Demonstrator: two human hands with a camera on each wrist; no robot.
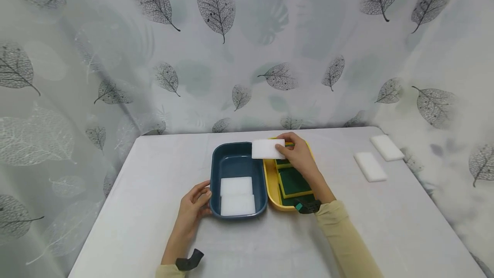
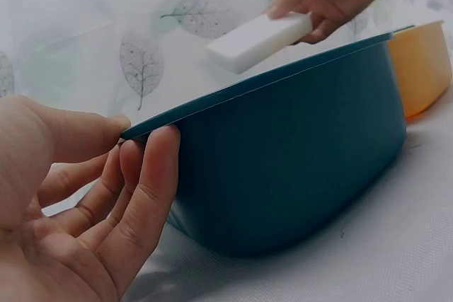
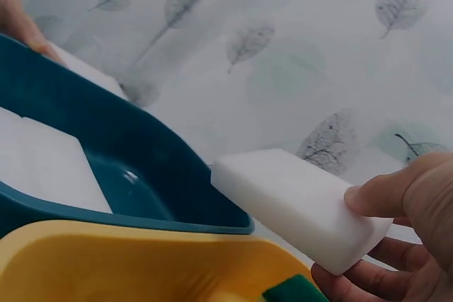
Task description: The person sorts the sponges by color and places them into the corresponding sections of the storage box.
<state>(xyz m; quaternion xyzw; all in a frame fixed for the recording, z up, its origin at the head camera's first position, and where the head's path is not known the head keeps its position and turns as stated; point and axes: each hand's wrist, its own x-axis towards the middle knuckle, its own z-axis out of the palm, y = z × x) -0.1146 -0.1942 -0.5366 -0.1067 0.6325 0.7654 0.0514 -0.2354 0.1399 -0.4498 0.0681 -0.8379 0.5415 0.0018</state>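
My right hand (image 1: 296, 154) pinches one end of a white sponge block (image 1: 265, 149), thumb on top and fingers beneath. The block hangs over the far right part of a dark blue basin (image 1: 236, 165), level and raised above its rim in the left wrist view. At the basin's left side, my left hand (image 1: 194, 203) grips the rim, with thumb above and fingers under the lip (image 2: 161, 131). Inside the basin lie two more white sponges, a farther one (image 1: 236, 185) and a nearer one (image 1: 237, 205), edge to edge.
A yellow basin (image 1: 272, 185) stands right beside the blue one, partly under my right forearm. It holds several green-and-yellow scouring sponges (image 1: 295, 182). Two white sponges (image 1: 369, 167) lie on the white tablecloth (image 1: 335, 235) at the right. A leaf-print curtain (image 1: 247, 55) hangs behind.
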